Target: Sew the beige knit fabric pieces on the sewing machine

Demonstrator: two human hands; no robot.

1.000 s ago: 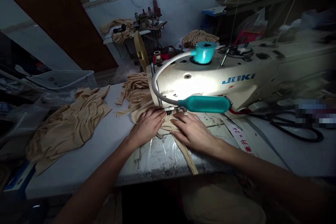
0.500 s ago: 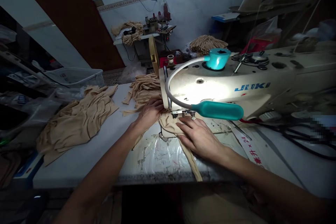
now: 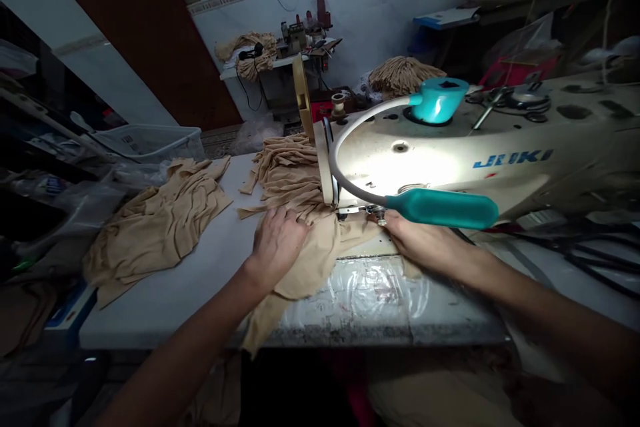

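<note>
A beige piece of fabric [image 3: 315,260] lies under the needle end of the white sewing machine [image 3: 440,153], with one end hanging over the table's front edge. My left hand [image 3: 281,243] rests on its left part, fingers curled down into the cloth. To the right of the presser foot [image 3: 343,215], my right hand [image 3: 425,240] grips the fabric's right end; its fingertips are partly hidden by the machine. A teal gooseneck lamp [image 3: 445,208] lights the machine body just above that hand.
Behind my left hand lies a stack of beige pieces [image 3: 287,163]. A larger beige heap [image 3: 160,227] covers the table's left side. A clear plastic bin [image 3: 155,141] stands beyond it. Another sewing machine [image 3: 295,40] is by the far wall. Dark cables [image 3: 590,263] run at right.
My left hand has drawn back toward me and the fabric now spreads out beside it. My right hand has moved right, away from the presser foot. The view has shifted slightly.
</note>
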